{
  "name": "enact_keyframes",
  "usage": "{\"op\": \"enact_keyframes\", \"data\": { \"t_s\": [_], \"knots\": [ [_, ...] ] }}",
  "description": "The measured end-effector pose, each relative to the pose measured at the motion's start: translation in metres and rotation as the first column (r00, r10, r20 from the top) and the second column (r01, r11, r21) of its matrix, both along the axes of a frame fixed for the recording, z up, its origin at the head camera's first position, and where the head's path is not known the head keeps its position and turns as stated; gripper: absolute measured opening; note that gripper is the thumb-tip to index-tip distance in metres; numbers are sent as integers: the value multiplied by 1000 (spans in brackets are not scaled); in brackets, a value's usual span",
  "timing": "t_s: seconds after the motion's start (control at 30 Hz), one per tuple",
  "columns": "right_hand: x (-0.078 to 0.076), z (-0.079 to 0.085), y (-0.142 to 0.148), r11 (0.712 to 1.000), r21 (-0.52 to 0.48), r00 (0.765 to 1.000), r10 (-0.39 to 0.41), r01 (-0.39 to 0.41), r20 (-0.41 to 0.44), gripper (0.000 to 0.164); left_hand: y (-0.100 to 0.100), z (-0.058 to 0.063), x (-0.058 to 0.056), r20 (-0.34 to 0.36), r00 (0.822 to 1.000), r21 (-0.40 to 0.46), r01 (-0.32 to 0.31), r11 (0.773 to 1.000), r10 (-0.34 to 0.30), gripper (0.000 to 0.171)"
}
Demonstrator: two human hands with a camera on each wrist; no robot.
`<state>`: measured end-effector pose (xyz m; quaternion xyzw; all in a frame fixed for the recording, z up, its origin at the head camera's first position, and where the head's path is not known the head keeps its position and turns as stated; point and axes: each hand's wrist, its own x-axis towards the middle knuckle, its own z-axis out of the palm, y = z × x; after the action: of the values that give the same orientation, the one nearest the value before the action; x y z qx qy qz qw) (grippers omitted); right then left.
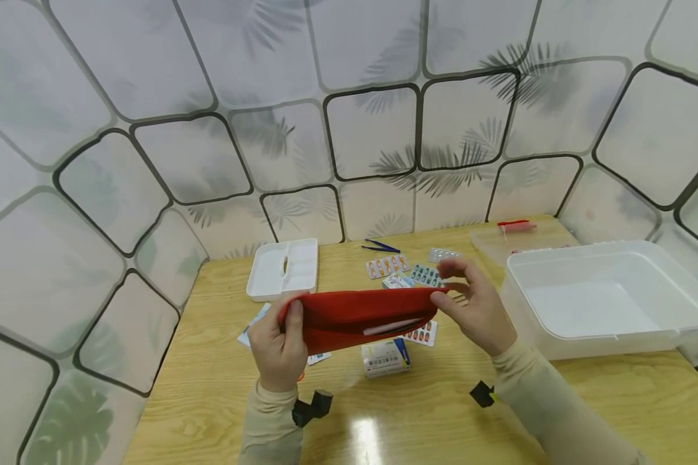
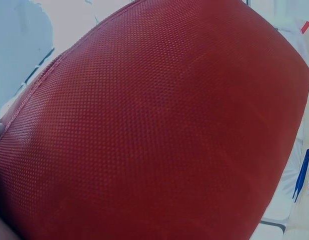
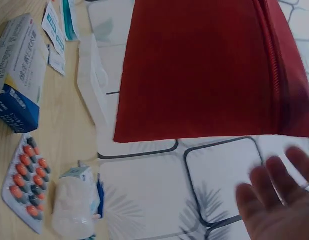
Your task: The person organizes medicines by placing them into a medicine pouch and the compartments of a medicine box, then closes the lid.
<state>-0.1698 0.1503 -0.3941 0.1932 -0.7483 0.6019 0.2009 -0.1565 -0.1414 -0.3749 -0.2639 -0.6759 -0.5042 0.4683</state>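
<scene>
A red fabric zip pouch [image 1: 349, 316] is held level above the table, its mouth parted toward me. A white strip [image 1: 392, 326] shows inside that mouth. My left hand [image 1: 282, 342] grips the left end, thumb on the near face. At the right end, the thumb of my right hand [image 1: 474, 303] touches the corner while its other fingers [image 3: 274, 175] spread away from the cloth. Woven red cloth fills most of the left wrist view. Below the pouch stands a medicine box [image 1: 386, 360]; an orange capsule blister pack [image 1: 424, 332] lies partly hidden behind it.
A white divided tray [image 1: 300, 266] sits back left. Behind the pouch lie blue tweezers [image 1: 380, 246], a yellow-orange blister pack [image 1: 387, 265] and a green one [image 1: 426, 276]. A big white bin [image 1: 593, 342] stands right, with a clear lid [image 1: 488, 242] behind it.
</scene>
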Motion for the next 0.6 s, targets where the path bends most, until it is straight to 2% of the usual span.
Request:
{"op": "enact_keyframes", "data": {
  "t_s": [0.07,0.13,0.2,0.27,0.37,0.47,0.6],
  "knots": [
    [-6,-9,4,993,23,990,117,-119,80,38,1,-1,0,6,1000,3,13,1000,-13,14],
    [-10,-18,6,979,29,977,196,-199,86,30,3,-3,0,12,1000,5,27,1000,-27,14],
    [-11,-21,5,972,32,972,229,-231,56,25,5,-4,-1,21,999,3,41,999,-41,13],
    [-11,-21,4,976,43,977,214,-214,14,23,7,-5,0,26,999,0,44,999,-44,13],
    [-9,-16,2,988,65,989,145,-142,-42,22,9,-5,0,28,999,-5,33,999,-32,14],
    [-2,-3,-3,994,71,992,84,-77,-96,20,13,-6,0,35,999,-39,22,999,-21,12],
    [7,12,-9,999,29,992,-16,20,-125,16,21,-10,-1,56,998,-115,27,993,-21,10]
  ]
}}
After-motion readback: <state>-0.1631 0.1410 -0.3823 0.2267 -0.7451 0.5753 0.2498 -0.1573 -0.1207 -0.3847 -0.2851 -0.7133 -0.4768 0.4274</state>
